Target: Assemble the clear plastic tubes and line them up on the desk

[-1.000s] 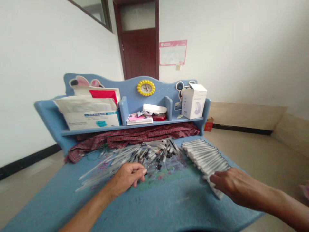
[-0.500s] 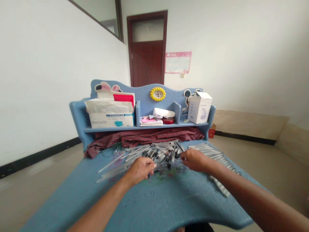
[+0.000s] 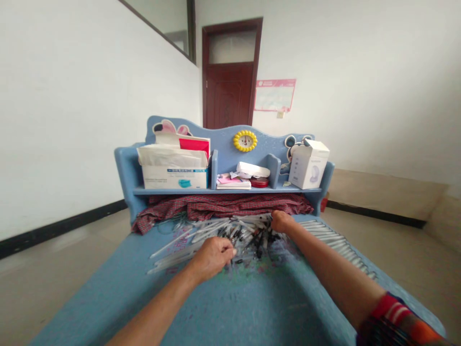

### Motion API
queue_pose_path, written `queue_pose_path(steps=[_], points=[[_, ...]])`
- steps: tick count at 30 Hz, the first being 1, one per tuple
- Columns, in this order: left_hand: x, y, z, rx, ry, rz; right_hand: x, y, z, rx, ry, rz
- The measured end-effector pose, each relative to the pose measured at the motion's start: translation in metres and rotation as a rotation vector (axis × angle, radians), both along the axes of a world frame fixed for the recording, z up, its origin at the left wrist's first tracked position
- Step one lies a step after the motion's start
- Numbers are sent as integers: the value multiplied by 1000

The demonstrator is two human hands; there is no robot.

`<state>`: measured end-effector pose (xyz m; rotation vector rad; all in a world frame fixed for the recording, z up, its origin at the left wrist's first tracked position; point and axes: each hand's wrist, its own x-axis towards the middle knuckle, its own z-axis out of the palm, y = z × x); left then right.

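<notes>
**Light, single pinch**

Left hand [image 3: 213,257] and right hand [image 3: 282,222], fingers curled, meet the loose heap of slim clear-and-black plastic pens [image 3: 265,237] on the blue table [image 3: 237,307]; whether they grip any, I cannot tell. Pinching one end should disturb least.

A yellow, flower-shaped clock [image 3: 245,141] is fixed to a blue, wavy-topped shelf unit [image 3: 222,140]. Left of the clock stands a white-and-blue cardboard mask box [image 3: 162,178]; at the right end, an upright white carton [image 3: 306,166]. A crumpled red plaid cloth [image 3: 216,205] lies below. Behind are a dark-red wooden door [image 3: 229,93] and a pink-bordered white poster [image 3: 274,96].
</notes>
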<state>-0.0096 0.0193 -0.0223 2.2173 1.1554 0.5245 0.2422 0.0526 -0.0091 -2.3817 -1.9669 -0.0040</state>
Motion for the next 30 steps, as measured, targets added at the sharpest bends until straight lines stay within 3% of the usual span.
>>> queue_pose_path(steps=[7, 23, 30], points=[[1, -3, 5, 2, 57, 3, -10, 1, -4, 19, -12, -8], [6, -6, 5, 8, 86, -15, -57, -43, 5, 57, -21, 67], [14, -22, 11, 42, 72, -111, -47, -46, 7, 17, 18, 100]])
